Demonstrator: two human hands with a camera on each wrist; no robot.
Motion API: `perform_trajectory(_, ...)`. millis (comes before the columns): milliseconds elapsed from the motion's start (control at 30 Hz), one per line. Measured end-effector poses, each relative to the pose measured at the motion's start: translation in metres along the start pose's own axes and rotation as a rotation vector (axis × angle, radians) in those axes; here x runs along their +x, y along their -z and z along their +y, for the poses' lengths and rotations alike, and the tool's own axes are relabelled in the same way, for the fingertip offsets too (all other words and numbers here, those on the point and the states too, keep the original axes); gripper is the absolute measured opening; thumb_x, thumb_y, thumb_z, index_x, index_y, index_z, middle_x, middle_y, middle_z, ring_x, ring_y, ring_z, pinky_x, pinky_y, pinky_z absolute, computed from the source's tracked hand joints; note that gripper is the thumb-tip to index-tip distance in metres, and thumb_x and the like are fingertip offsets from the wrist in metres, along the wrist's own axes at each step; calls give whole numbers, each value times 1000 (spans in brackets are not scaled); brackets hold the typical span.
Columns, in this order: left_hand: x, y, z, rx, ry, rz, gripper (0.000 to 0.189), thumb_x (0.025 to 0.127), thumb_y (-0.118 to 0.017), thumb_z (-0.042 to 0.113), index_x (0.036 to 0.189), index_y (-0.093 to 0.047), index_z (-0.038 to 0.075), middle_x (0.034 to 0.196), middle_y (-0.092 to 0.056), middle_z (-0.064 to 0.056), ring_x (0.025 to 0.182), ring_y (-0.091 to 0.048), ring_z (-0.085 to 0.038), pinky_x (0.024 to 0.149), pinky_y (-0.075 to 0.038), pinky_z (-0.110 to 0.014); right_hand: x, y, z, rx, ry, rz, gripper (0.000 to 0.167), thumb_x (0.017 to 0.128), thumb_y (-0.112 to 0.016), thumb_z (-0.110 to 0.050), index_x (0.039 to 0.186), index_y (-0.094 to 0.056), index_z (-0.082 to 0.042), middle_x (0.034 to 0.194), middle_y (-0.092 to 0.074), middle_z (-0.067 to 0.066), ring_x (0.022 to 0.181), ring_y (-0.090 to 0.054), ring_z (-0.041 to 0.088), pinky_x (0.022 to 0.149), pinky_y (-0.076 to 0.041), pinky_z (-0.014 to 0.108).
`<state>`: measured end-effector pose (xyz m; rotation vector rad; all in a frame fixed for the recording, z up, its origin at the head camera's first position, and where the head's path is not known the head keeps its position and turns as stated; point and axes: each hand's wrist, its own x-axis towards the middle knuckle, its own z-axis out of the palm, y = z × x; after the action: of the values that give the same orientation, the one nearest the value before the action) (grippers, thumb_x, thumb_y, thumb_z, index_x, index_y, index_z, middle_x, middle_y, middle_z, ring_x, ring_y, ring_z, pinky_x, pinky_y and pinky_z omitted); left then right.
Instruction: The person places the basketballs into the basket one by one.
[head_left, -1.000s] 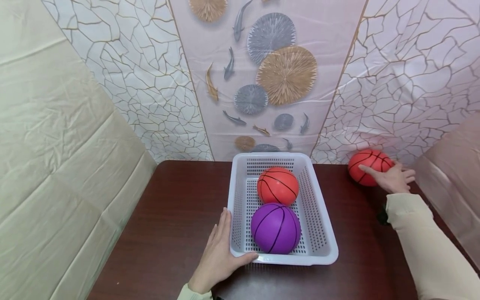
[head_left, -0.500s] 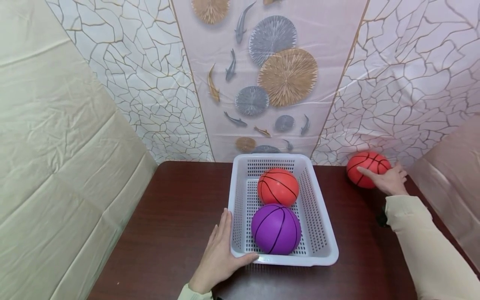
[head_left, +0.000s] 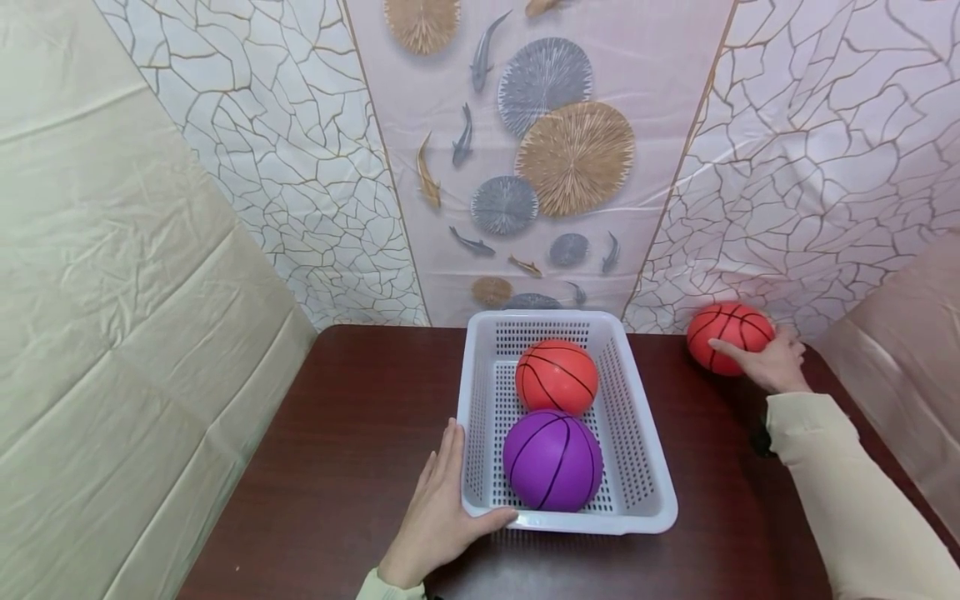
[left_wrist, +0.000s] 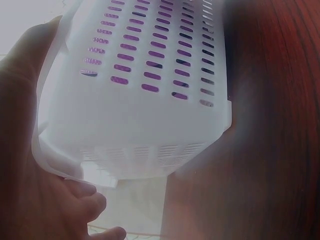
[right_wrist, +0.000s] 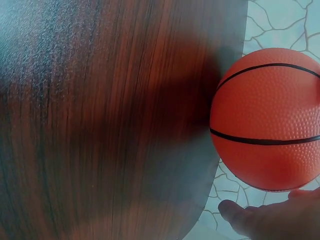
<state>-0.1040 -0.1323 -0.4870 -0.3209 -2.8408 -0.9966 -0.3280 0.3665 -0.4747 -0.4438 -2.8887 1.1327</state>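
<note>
A red toy basketball (head_left: 731,329) is at the far right of the table, in the head view. My right hand (head_left: 776,362) holds it, thumb across its front and fingers on its right side. In the right wrist view, fingers (right_wrist: 235,215) lie alongside the red ball (right_wrist: 267,105). A white perforated plastic basket (head_left: 652,467) holds another red basketball (head_left: 557,375) and a purple basketball (head_left: 552,461). My left hand (head_left: 435,508) rests at the basket's near left corner, fingers straight along its side, thumb on the front rim. The left wrist view shows the basket's wall (left_wrist: 120,110) close up.
Everything stands on a dark reddish-brown wooden table (head_left: 360,400). Behind its far edge hangs a patterned cloth (head_left: 585,150) with fish and round motifs. Pale fabric walls (head_left: 135,350) enclose the left and right sides. The right red ball lies near the far edge.
The right hand has drawn closer round the red ball, its splayed fingers coming in. Hand and ball have shifted slightly left. The left hand and the basket stay in place.
</note>
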Motion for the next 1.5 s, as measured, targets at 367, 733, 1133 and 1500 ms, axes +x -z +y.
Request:
perform_trajectory(367,1,1,-1,-8,-4,-6,127,69,-62,80,156,-6,7,163,0,-3,147,-11,-20,118,-14,-47,-4,-10,-1,128,18,69,116,80,-70,-57,150,3,-1,145,-15,39,129,-25,58,94,-38,70)
perform_trajectory(733,1,0,-1,-6,3,-17,127,69,-62,81,156,-6,6,163,2,-3,147,-10,-19,118,-15,-48,-26,0,2,201,49,150,113,81,-68,-58,154,0,-7,152,-16,29,133,-26,51,95,-37,70)
perform_trajectory(1133,-1,0,-1,-11,13,-12,128,68,-62,81,156,-7,6,163,2,-3,147,-11,-22,118,-15,-48,-84,9,-25,171,231,172,104,81,-76,-45,155,-11,-11,147,-29,24,125,-35,45,90,-43,68)
perform_trajectory(1500,-1,-1,1,-25,3,3,127,68,-63,80,157,-7,8,163,2,-1,146,-14,-26,117,-16,-48,-132,-8,-75,181,500,82,105,69,-90,-26,152,-26,-25,139,-42,9,115,-47,27,77,-45,8)
